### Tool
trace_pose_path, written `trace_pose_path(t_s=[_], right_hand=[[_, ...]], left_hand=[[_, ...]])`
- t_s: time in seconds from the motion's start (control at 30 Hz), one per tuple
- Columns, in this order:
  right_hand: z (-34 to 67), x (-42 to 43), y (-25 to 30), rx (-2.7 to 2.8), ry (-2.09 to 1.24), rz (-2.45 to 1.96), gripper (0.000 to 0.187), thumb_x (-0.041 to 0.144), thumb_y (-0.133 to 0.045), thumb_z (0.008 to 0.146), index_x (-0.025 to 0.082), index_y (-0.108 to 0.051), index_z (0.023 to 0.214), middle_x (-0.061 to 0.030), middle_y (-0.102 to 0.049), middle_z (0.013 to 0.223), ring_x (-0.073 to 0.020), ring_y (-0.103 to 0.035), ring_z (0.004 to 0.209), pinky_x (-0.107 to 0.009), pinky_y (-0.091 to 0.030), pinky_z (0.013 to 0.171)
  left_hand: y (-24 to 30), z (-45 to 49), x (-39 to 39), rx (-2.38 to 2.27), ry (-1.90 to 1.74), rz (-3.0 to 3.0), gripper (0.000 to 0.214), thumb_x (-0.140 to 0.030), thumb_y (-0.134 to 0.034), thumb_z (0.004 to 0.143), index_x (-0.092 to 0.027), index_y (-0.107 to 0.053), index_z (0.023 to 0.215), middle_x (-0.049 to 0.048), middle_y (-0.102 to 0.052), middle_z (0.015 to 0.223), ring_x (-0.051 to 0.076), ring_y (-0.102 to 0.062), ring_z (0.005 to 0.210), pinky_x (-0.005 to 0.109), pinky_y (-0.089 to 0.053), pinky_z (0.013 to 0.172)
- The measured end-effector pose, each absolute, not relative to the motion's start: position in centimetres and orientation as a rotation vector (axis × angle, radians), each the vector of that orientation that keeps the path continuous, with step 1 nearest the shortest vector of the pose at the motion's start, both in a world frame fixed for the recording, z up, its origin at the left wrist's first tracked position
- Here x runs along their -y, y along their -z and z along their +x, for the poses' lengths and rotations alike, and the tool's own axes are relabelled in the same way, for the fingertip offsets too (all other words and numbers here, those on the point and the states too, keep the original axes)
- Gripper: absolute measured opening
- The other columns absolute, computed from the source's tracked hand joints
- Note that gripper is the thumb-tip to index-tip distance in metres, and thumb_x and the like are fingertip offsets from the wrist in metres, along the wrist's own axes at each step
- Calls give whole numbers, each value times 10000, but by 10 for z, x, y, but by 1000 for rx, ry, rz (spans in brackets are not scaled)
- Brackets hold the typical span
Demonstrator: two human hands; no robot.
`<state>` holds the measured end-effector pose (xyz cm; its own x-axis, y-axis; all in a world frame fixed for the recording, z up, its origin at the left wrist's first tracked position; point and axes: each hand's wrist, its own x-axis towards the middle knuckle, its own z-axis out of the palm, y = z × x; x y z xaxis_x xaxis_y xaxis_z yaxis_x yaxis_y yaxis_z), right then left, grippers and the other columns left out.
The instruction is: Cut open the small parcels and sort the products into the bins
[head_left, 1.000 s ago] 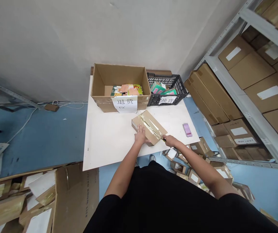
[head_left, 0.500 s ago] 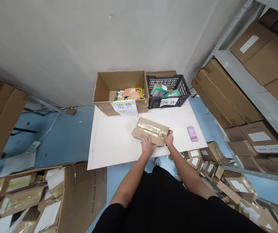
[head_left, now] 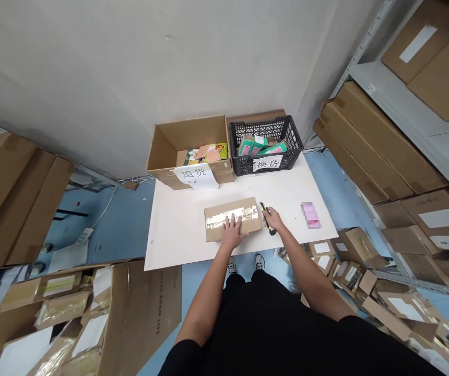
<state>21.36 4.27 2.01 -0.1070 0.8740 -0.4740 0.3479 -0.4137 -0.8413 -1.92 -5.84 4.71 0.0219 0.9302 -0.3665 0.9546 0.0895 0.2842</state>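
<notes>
A taped cardboard box (head_left: 216, 210) lies on the white table (head_left: 177, 245) in front of me, shiny clear tape running along its top. My left hand (head_left: 232, 232) rests on the box with its fingers spread over the top near the front edge. Just right of the box, my right hand (head_left: 274, 219) is closed round a black and yellow utility knife (head_left: 266, 210), whose tip points away from me. The knife is apart from the box. Whether its blade is out is too small to tell.
Behind the box stand an open carton (head_left: 165, 175) with colourful packets and a black plastic crate (head_left: 244, 169) holding green boxes, both with paper signs. A blurred pink item (head_left: 310, 215) lies at the table's right. Parcels fill a large carton (head_left: 120, 292) at left; shelves (head_left: 400, 99) stand at right.
The box has turned to lie roughly level with the table edge. My right hand has left its right end and holds the knife beside it; my left hand now lies flat on top.
</notes>
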Motion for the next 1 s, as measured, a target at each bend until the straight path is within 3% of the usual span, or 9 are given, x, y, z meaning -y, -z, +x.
trace_pose_path(t_s=[0.17,0.4,0.87,1.0], right_hand=[[221,-47,-38,1557,-1612,-1773,122,356,-459,1075,254,-493,1018,110,-534,578,-109,-555,396,-191,-440,481],[213,-61,-38,1745,-1605,-1793,131,328,-528,1072,250,-498,970,104,-528,586,-110,-534,384,-197,-402,482],[246,-44,-50,1682,-1956,-1595,217,377,-576,1033,252,-463,896,105,-498,507,-119,-480,365,-203,-405,444],[246,-27,-47,1515,-1744,-1705,213,457,-502,1042,257,-489,970,95,-536,576,-127,-531,414,-208,-437,478]], left_hand=[[-27,-17,58,-1985,162,1913,805,-697,-334,1033,-302,-192,1720,64,-86,1807,378,-17,1657,588,-161,1307],[-20,-21,60,-2011,152,1952,804,-701,-358,1028,-325,-185,1718,62,-100,1804,376,-33,1657,593,-184,1300],[-23,-18,58,-2002,164,1922,809,-696,-352,1034,-283,-219,1717,90,-90,1804,389,-21,1655,593,-173,1296],[-37,-31,43,-1955,138,1884,869,-760,-392,996,-309,-212,1716,88,-224,1782,392,-181,1626,568,-274,1264]])
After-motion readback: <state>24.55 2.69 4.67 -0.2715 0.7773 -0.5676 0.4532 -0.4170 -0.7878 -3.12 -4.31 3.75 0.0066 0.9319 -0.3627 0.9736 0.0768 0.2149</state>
